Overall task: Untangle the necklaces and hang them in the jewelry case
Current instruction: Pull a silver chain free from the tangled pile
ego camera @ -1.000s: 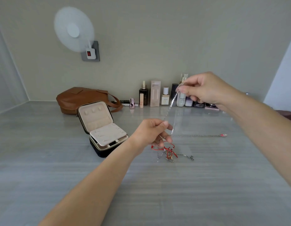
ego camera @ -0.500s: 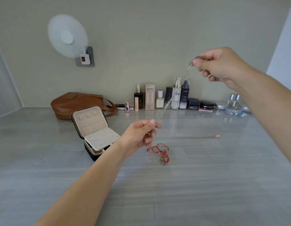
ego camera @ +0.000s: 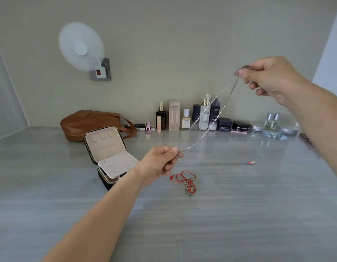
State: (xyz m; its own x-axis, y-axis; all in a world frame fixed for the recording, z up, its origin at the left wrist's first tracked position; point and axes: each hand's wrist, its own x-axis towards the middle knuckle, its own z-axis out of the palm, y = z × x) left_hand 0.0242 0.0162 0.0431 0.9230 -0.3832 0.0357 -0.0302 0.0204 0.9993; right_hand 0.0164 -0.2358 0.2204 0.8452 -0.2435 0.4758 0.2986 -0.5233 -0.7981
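Two bare forearms, one coming in from 7 o'clock and one from 3 o'clock, end in a bare left hand (ego camera: 160, 163) and right hand (ego camera: 267, 76) with short, plain nails.

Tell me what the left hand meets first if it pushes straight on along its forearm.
Beyond the silver chain it pinches, the left hand likely meets the bottles by the wall; depth is unclear.

Grey streaked table (ego camera: 220, 224). Brown leather bag (ego camera: 88, 121) at back left, against wall. Row of cosmetic bottles (ego camera: 204, 114) and jars (ego camera: 239, 125) along wall. White fan (ego camera: 80, 46) plugged into wall socket (ego camera: 105, 72).
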